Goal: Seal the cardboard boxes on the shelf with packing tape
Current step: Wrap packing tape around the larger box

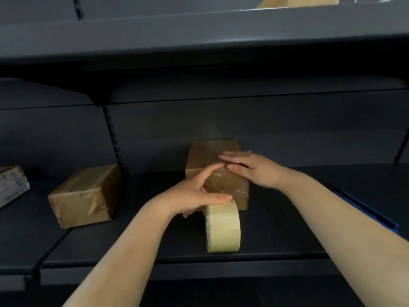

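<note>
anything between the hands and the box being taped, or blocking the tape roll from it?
Nothing visible. The right hand lies flat on top of the center box. The left hand holds the tape roll at the box's near end, index finger reaching onto the taped top. The second box sits apart to the left.

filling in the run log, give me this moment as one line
step: taping middle box | right hand: flat on top | left hand: holds tape roll at front face | left box: already taped
</note>
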Demonstrator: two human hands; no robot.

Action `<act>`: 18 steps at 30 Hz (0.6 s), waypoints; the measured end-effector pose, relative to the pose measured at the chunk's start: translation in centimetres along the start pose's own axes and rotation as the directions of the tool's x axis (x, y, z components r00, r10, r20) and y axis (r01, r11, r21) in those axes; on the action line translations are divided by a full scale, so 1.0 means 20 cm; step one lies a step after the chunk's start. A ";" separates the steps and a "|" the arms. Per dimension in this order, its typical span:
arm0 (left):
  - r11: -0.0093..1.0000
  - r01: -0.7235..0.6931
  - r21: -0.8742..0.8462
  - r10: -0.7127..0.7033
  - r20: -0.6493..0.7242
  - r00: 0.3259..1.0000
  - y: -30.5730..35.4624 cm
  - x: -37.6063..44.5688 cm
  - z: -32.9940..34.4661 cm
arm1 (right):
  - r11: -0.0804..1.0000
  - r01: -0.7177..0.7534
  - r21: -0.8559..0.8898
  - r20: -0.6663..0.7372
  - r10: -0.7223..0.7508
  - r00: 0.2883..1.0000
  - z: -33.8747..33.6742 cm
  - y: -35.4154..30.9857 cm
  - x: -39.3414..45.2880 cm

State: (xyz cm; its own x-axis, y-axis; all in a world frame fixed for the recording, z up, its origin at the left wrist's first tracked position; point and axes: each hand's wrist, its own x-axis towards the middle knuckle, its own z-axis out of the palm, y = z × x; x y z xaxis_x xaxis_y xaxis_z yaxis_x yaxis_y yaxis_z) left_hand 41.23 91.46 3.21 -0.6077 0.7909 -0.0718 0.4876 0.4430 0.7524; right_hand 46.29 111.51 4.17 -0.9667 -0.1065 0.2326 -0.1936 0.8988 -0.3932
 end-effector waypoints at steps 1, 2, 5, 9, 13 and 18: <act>1.000 -0.004 -0.009 0.004 -0.001 1.000 0.00 0.00 0.00 | 0.999 -0.035 0.020 -0.082 0.037 0.996 -0.01 0.01 -0.04; 1.000 -0.009 -0.021 0.009 0.000 1.000 0.00 0.00 0.01 | 0.995 -0.081 0.062 -0.203 0.092 0.975 -0.04 0.02 -0.09; 0.997 -0.030 -0.071 0.029 -0.012 0.999 -0.01 0.00 0.02 | 0.895 -0.444 0.047 -0.528 0.400 0.749 -0.13 0.23 -0.30; 0.964 -0.058 -0.260 0.048 -0.043 0.998 -0.01 0.02 0.05 | 0.350 -0.935 -0.065 -0.338 0.874 0.350 -0.17 0.66 -0.61; 0.931 -0.081 -0.357 0.057 -0.078 0.995 -0.01 0.02 0.07 | 0.413 -0.896 -0.165 -0.229 0.867 0.442 -0.16 0.75 -0.66; 0.880 -0.100 -0.464 0.045 -0.129 0.991 -0.02 0.03 0.09 | 0.541 -0.782 -0.311 -0.187 0.772 0.608 -0.20 0.58 -0.63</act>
State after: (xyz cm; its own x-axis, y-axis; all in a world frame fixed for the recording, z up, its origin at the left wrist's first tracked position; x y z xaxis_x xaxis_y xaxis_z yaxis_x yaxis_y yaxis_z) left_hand 41.78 92.62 1.67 -0.6611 0.7488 0.0473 0.1995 0.1146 0.9732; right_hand 56.79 125.04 0.22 -0.7058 0.7084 0.0040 0.7031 0.7012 -0.1182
